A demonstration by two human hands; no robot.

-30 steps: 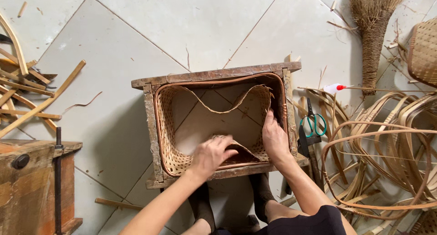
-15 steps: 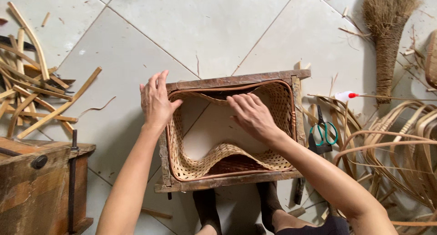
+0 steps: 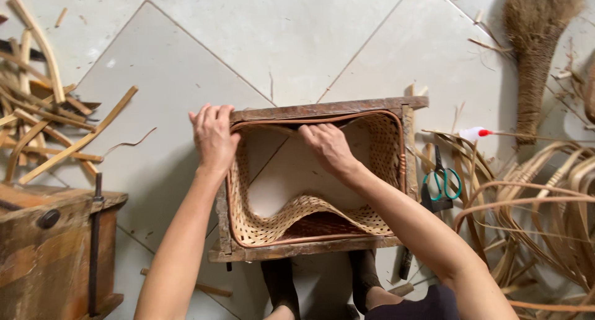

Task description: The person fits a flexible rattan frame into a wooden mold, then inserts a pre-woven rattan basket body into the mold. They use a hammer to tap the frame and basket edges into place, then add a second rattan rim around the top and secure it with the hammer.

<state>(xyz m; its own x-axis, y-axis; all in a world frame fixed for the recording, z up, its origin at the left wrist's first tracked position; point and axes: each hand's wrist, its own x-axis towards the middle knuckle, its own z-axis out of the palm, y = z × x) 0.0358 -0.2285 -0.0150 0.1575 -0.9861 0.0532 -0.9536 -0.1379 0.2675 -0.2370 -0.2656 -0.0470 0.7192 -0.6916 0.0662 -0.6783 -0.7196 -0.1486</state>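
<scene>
Standing over the tiled floor, I see the left hand lying open-fingered over the far left corner of the wooden frame, the right hand pinching the woven basket rim seated inside it, green-handled scissors just beside.

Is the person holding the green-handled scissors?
No, the scissors lie on the floor beside the wooden frame, while both hands rest on the frame and woven basket.
</scene>
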